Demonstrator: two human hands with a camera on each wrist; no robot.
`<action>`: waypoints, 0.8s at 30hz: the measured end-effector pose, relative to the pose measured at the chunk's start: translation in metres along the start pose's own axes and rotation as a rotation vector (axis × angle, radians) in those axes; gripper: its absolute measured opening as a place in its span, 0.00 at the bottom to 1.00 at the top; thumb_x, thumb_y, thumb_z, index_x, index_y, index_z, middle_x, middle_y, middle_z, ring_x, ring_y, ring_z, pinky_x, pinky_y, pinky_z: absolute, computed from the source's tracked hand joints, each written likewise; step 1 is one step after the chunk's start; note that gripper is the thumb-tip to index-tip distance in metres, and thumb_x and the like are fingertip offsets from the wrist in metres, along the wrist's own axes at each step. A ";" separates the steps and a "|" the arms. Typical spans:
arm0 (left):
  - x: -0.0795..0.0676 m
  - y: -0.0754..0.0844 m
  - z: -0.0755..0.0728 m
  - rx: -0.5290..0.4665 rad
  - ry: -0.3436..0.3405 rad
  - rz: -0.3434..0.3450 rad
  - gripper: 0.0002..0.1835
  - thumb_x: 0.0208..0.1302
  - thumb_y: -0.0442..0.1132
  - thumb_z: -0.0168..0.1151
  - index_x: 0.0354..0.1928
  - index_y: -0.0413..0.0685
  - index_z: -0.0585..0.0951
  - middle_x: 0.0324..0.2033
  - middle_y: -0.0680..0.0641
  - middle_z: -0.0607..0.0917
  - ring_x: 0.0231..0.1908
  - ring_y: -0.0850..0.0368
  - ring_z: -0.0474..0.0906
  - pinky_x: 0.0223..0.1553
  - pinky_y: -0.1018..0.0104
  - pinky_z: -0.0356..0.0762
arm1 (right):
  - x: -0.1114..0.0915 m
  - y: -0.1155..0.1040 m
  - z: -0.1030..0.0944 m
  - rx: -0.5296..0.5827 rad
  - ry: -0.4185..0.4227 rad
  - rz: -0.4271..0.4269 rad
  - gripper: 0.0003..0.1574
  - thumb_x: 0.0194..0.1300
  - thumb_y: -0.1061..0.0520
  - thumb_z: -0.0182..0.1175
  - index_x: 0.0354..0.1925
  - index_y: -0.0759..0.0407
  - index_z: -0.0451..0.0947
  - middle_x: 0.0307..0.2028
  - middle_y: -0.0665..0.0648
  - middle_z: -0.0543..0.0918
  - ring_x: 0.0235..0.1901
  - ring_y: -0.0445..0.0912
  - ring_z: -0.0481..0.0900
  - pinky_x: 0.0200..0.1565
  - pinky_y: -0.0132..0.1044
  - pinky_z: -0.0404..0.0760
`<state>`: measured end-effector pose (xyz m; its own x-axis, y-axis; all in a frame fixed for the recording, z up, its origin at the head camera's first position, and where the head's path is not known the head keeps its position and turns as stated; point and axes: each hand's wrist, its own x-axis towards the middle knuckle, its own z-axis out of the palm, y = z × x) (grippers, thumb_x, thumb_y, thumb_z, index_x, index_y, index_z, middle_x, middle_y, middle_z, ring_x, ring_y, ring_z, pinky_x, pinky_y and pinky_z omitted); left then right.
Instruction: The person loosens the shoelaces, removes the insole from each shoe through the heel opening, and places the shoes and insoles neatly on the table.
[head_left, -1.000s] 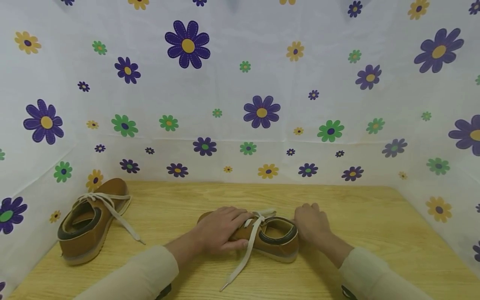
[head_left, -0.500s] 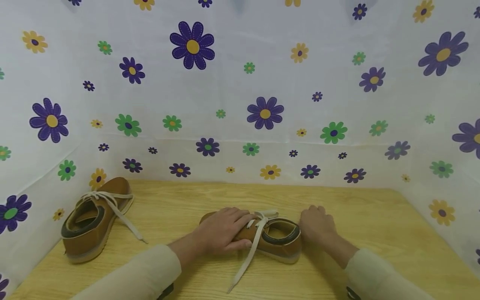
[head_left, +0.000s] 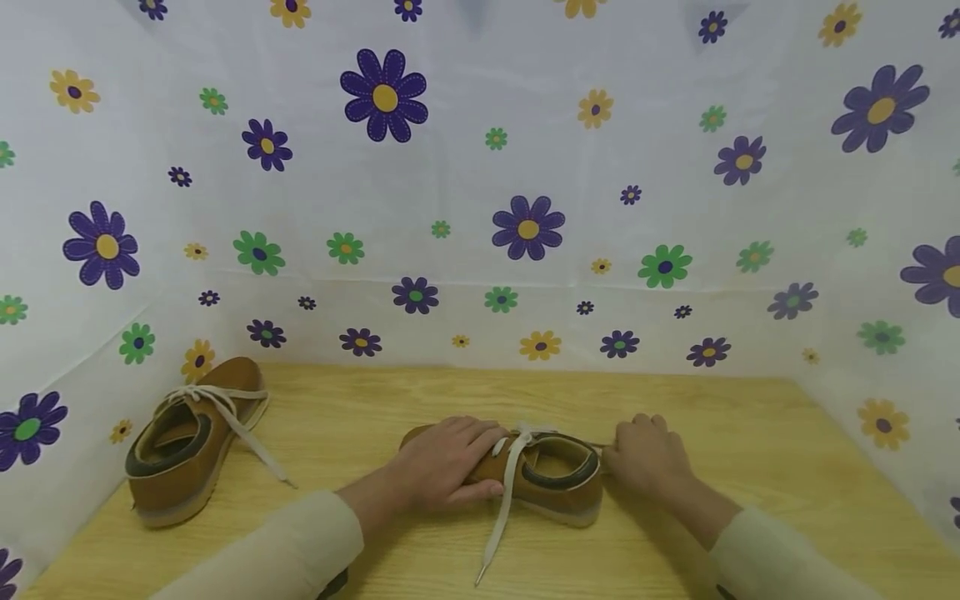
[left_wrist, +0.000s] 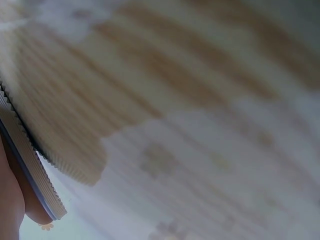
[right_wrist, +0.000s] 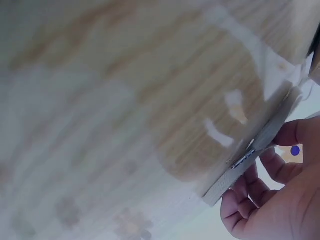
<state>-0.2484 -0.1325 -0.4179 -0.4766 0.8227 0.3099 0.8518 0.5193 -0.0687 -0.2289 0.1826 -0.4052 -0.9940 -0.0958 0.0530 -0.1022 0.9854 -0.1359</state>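
Observation:
A brown lace-up shoe point(head_left: 562, 502) lies across the middle of the table, toe to the left. My left hand point(head_left: 448, 462) grips its front part, fingers over the top and thumb along the near side. In the left wrist view the ridged sole point(left_wrist: 35, 175) shows beside that hand. Beyond the heel, my right hand point(head_left: 651, 457) pinches one end of the cream shoelace point(right_wrist: 272, 127) between thumb and finger, stretching it back from the knot. The other lace end point(head_left: 501, 521) hangs over the near side onto the table.
A matching brown shoe point(head_left: 172, 493) stands at the left, its lace tied and one end trailing on the wooden table point(head_left: 360, 554). White flowered cloth point(head_left: 450, 167) encloses the back and both sides.
My right hand has moved right, away from the heel, drawing the lace taut. The raised lace loop on the far side has flattened out. My left hand keeps its grip on the shoe.

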 end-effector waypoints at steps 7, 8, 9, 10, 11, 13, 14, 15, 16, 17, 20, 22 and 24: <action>-0.001 -0.001 0.003 -0.011 0.016 0.005 0.37 0.74 0.67 0.40 0.71 0.49 0.66 0.64 0.48 0.77 0.63 0.52 0.74 0.67 0.55 0.69 | 0.003 0.006 0.003 0.024 0.076 -0.016 0.12 0.65 0.51 0.56 0.30 0.58 0.76 0.31 0.57 0.75 0.35 0.53 0.72 0.37 0.51 0.76; -0.001 -0.001 0.003 -0.009 0.020 0.009 0.37 0.74 0.67 0.40 0.71 0.48 0.66 0.64 0.47 0.77 0.63 0.52 0.74 0.67 0.55 0.70 | 0.003 0.006 0.003 0.023 0.097 -0.024 0.12 0.65 0.52 0.55 0.30 0.57 0.76 0.31 0.57 0.76 0.35 0.53 0.72 0.38 0.51 0.77; -0.001 -0.001 0.003 -0.006 0.024 0.012 0.37 0.74 0.67 0.40 0.71 0.48 0.66 0.64 0.47 0.77 0.63 0.51 0.74 0.67 0.54 0.70 | 0.003 0.006 0.003 0.025 0.118 -0.038 0.11 0.66 0.52 0.55 0.31 0.57 0.77 0.32 0.56 0.77 0.35 0.53 0.73 0.38 0.51 0.77; -0.001 -0.001 0.003 -0.004 0.025 0.015 0.37 0.74 0.67 0.40 0.71 0.48 0.66 0.63 0.47 0.77 0.62 0.51 0.75 0.67 0.54 0.70 | 0.003 0.004 0.003 0.031 0.140 -0.051 0.10 0.66 0.53 0.54 0.32 0.57 0.77 0.32 0.56 0.77 0.35 0.53 0.73 0.38 0.51 0.77; -0.001 -0.001 0.003 0.001 0.023 0.015 0.38 0.74 0.68 0.40 0.71 0.47 0.66 0.63 0.46 0.77 0.62 0.51 0.75 0.67 0.54 0.71 | 0.004 0.003 0.002 0.038 0.165 -0.068 0.10 0.66 0.54 0.54 0.32 0.57 0.77 0.32 0.55 0.78 0.35 0.53 0.73 0.38 0.51 0.77; 0.000 -0.002 0.003 0.007 0.022 0.014 0.38 0.74 0.68 0.39 0.71 0.47 0.66 0.63 0.46 0.77 0.63 0.51 0.74 0.67 0.54 0.70 | 0.004 -0.001 0.002 0.071 0.215 -0.103 0.09 0.67 0.56 0.53 0.33 0.56 0.78 0.32 0.55 0.79 0.35 0.52 0.74 0.38 0.50 0.77; 0.000 -0.002 0.003 0.010 0.019 0.013 0.38 0.74 0.68 0.39 0.71 0.47 0.66 0.63 0.46 0.77 0.63 0.50 0.74 0.67 0.54 0.70 | 0.004 -0.003 0.002 0.092 0.240 -0.123 0.08 0.67 0.57 0.53 0.33 0.56 0.78 0.32 0.54 0.79 0.36 0.52 0.74 0.39 0.50 0.77; 0.000 -0.002 0.003 0.012 0.015 0.013 0.38 0.74 0.68 0.39 0.71 0.47 0.66 0.64 0.46 0.77 0.63 0.51 0.74 0.67 0.54 0.70 | 0.005 -0.005 0.002 0.108 0.268 -0.148 0.08 0.68 0.58 0.54 0.33 0.55 0.79 0.33 0.53 0.80 0.36 0.51 0.74 0.39 0.49 0.77; 0.000 -0.002 0.004 0.014 0.013 0.013 0.38 0.74 0.68 0.39 0.71 0.47 0.66 0.64 0.47 0.77 0.63 0.51 0.74 0.67 0.54 0.70 | 0.006 -0.007 0.002 0.126 0.298 -0.179 0.08 0.68 0.59 0.54 0.33 0.55 0.79 0.34 0.53 0.81 0.37 0.51 0.74 0.40 0.49 0.77; 0.000 -0.003 0.004 0.017 0.012 0.011 0.38 0.74 0.68 0.39 0.71 0.47 0.65 0.64 0.47 0.76 0.63 0.51 0.74 0.68 0.54 0.69 | 0.007 -0.009 0.002 0.148 0.326 -0.215 0.07 0.68 0.60 0.55 0.34 0.55 0.80 0.35 0.54 0.81 0.38 0.51 0.75 0.41 0.48 0.77; 0.001 -0.003 0.003 0.019 0.006 0.011 0.38 0.74 0.68 0.39 0.71 0.47 0.66 0.64 0.47 0.77 0.63 0.51 0.74 0.68 0.55 0.69 | 0.012 -0.016 -0.002 0.230 0.369 -0.330 0.05 0.68 0.63 0.58 0.37 0.58 0.82 0.38 0.55 0.83 0.41 0.52 0.77 0.46 0.50 0.78; 0.002 -0.003 0.002 0.011 0.005 0.009 0.38 0.74 0.68 0.39 0.71 0.47 0.66 0.63 0.47 0.77 0.63 0.51 0.74 0.67 0.55 0.69 | 0.015 -0.021 -0.007 0.278 0.357 -0.398 0.06 0.68 0.64 0.59 0.40 0.60 0.83 0.40 0.56 0.84 0.44 0.53 0.78 0.48 0.50 0.79; 0.002 -0.003 0.002 0.005 0.003 0.005 0.38 0.73 0.68 0.39 0.71 0.47 0.66 0.63 0.47 0.77 0.63 0.51 0.74 0.68 0.55 0.69 | 0.017 -0.027 -0.014 0.317 0.336 -0.435 0.07 0.69 0.64 0.59 0.43 0.61 0.83 0.41 0.56 0.85 0.44 0.53 0.79 0.48 0.50 0.79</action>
<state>-0.2521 -0.1316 -0.4188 -0.4712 0.8249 0.3123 0.8533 0.5159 -0.0751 -0.2430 0.1563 -0.3870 -0.7974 -0.3784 0.4701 -0.5522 0.7717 -0.3155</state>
